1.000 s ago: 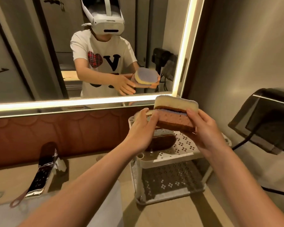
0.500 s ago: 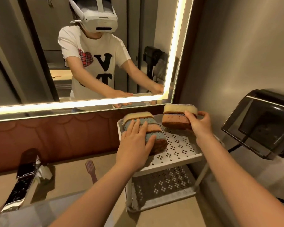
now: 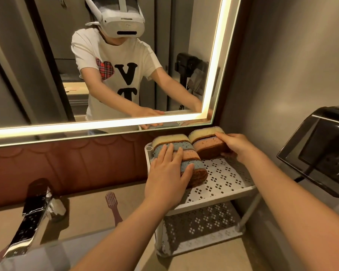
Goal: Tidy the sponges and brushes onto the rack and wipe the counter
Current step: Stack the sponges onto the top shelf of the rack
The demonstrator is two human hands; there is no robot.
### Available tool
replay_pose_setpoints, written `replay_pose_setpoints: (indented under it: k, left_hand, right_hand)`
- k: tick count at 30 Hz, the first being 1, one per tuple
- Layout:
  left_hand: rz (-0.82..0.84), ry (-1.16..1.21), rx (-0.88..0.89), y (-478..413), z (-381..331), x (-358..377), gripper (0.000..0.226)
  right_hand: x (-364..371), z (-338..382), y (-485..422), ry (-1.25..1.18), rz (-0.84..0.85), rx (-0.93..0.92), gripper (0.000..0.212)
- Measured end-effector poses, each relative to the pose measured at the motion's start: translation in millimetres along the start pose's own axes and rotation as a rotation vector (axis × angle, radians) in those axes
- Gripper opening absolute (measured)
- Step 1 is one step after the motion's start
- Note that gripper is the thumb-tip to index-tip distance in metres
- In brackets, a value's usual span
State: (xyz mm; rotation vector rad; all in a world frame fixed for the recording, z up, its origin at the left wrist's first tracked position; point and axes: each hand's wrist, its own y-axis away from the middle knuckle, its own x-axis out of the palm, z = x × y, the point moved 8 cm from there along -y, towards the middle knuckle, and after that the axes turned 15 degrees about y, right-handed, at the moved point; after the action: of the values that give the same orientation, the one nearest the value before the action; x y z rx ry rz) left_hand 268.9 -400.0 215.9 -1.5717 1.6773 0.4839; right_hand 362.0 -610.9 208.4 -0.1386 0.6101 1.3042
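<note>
A white two-tier rack (image 3: pixel 225 182) stands on the counter against the right wall. On its top shelf a row of sponges (image 3: pixel 192 163) stands on edge at the left, coloured yellow, blue, pink and brown. My left hand (image 3: pixel 168 173) presses flat on that row with straight fingers. A second stack of sponges (image 3: pixel 204 141), yellow over pink and brown, sits at the back of the shelf. My right hand (image 3: pixel 235 145) grips that stack from its right side. A pink brush (image 3: pixel 114 207) lies on the counter left of the rack.
A chrome tap (image 3: pixel 31 218) juts out at the lower left over the basin. A lit mirror (image 3: pixel 110 75) fills the wall above. A black wall-mounted box (image 3: pixel 319 151) with a cable hangs at the right. The rack's lower shelf (image 3: pixel 200 225) holds nothing.
Both hands have come down from chest height and set the sponges on the rack's top shelf. The right-hand stack has slid left, close to the left row.
</note>
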Motion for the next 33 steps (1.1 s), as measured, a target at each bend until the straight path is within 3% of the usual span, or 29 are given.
replay_pose_setpoints:
  k: [6, 14, 18, 20, 24, 33]
  left_hand:
    - [-0.006, -0.005, -0.001, 0, 0, 0, 0.061]
    - [-0.004, 0.004, -0.005, 0, 0, 0, 0.061]
    - [-0.009, 0.007, -0.002, 2, 0, -1, 0.061]
    - [-0.013, 0.008, -0.001, 2, 0, -1, 0.061]
    - [-0.017, 0.006, -0.006, 1, 1, -1, 0.061]
    - [-0.004, 0.007, -0.008, 2, -1, 4, 0.061]
  right_hand:
    - [-1, 0, -14, 0.141, -0.088, 0.004, 0.058]
    - [-2, -4, -16, 0.159, -0.166, 0.012, 0.06]
    - [-11, 25, 9, 0.465, -0.493, -0.319, 0.04]
    - [-3, 40, 27, 0.524, -0.547, -0.493, 0.03]
    - [27, 54, 41, 0.7, -0.434, -0.645, 0.028]
    - [34, 41, 38, 0.783, -0.374, -0.582, 0.03]
